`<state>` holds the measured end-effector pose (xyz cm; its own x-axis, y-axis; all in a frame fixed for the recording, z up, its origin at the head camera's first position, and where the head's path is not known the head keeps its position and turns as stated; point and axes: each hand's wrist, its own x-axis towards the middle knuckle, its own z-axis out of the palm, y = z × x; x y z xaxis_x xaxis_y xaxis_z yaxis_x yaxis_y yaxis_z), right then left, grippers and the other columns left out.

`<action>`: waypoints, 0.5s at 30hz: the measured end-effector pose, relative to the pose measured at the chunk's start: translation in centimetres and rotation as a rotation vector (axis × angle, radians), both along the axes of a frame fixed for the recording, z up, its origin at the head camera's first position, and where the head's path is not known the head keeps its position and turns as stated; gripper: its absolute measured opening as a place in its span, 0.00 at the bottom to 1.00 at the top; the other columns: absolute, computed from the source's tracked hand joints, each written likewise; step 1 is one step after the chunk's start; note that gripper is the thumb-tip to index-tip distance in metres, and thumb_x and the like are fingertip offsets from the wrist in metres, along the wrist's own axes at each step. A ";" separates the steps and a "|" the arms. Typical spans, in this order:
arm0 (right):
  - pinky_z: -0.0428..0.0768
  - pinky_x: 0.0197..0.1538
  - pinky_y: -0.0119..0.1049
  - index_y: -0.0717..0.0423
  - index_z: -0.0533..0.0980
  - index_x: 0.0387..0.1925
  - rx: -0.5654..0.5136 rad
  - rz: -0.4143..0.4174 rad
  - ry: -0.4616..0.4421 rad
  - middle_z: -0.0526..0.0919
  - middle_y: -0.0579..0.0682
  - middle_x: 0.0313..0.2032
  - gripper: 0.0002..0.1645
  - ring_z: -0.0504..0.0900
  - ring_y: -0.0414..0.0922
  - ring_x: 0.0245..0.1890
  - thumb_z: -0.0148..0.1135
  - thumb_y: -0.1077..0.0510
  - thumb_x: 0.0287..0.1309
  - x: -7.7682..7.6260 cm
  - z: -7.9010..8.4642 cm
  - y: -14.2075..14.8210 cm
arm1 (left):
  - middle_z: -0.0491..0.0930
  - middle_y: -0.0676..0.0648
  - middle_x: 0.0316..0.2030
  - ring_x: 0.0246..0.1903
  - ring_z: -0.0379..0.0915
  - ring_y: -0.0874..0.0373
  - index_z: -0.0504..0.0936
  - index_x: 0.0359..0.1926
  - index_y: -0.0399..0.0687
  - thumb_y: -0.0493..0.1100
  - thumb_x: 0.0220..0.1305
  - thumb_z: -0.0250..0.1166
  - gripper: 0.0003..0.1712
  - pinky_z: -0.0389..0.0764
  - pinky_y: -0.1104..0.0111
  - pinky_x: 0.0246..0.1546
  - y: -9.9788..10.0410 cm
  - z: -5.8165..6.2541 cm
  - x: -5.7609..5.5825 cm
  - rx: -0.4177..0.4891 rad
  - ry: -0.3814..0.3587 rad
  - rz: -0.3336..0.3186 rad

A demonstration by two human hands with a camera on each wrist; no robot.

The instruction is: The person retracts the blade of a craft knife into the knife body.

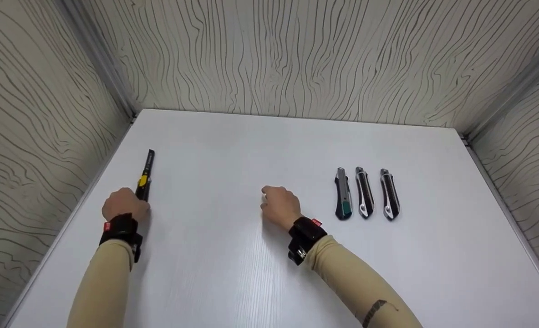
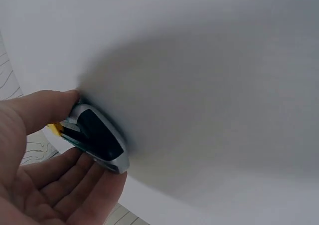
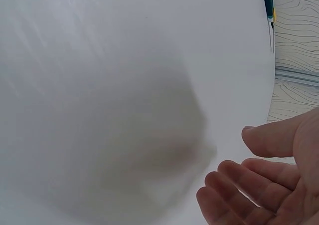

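Observation:
At the table's left side, my left hand (image 1: 124, 204) grips a dark utility knife (image 1: 144, 178) with a yellow slider, its long black blade extended and pointing away from me. The left wrist view shows the thumb and fingers around the knife's silver-and-black butt end (image 2: 102, 137); the palm side hides part of the handle. My right hand (image 1: 281, 206) hovers low over the middle of the table, fingers loosely bent, holding nothing. To its right lie three utility knives in a row: a grey one with a green end (image 1: 343, 196) and two silver-and-black ones, the middle (image 1: 365, 193) and the outer (image 1: 390, 196).
The white tabletop (image 1: 233, 150) carries the knives. Wood-grain patterned panels (image 1: 274, 54) enclose it at the back and both sides, with grey metal posts (image 1: 101, 59) at the corners. A dark camera strap (image 1: 307, 234) sits on each wrist.

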<state>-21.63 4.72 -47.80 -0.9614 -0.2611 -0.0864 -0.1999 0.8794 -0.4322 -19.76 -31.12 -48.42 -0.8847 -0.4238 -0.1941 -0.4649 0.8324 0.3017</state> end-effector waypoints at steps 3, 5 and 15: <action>0.82 0.46 0.48 0.57 0.79 0.54 -0.003 0.000 0.010 0.86 0.53 0.46 0.20 0.85 0.53 0.47 0.61 0.58 0.60 -0.1 -0.1 0.1 | 0.77 0.38 0.24 0.24 0.70 0.47 0.78 0.36 0.27 0.42 0.56 0.61 0.18 0.68 0.65 0.21 0.2 0.2 0.3 -0.003 0.014 -0.006; 0.82 0.46 0.48 0.57 0.79 0.53 -0.007 -0.001 0.013 0.86 0.53 0.46 0.20 0.84 0.54 0.46 0.61 0.58 0.60 -0.1 -0.2 0.2 | 0.76 0.38 0.24 0.23 0.70 0.47 0.78 0.36 0.27 0.43 0.55 0.61 0.18 0.68 0.65 0.21 0.4 0.3 0.2 -0.006 0.030 -0.019; 0.82 0.46 0.49 0.58 0.79 0.53 -0.035 -0.011 -0.004 0.86 0.53 0.45 0.20 0.84 0.53 0.47 0.61 0.58 0.60 0.0 0.2 0.7 | 0.77 0.42 0.20 0.20 0.70 0.51 0.79 0.29 0.33 0.43 0.54 0.64 0.13 0.66 0.66 0.19 5.2 1.2 -1.2 -0.019 0.141 -0.121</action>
<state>-21.60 5.44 -47.64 -0.9640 -0.2532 -0.0808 -0.1886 0.8657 -0.4637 -20.94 -25.93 -47.18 -0.9473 -0.3150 -0.0580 -0.3154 0.8858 0.3404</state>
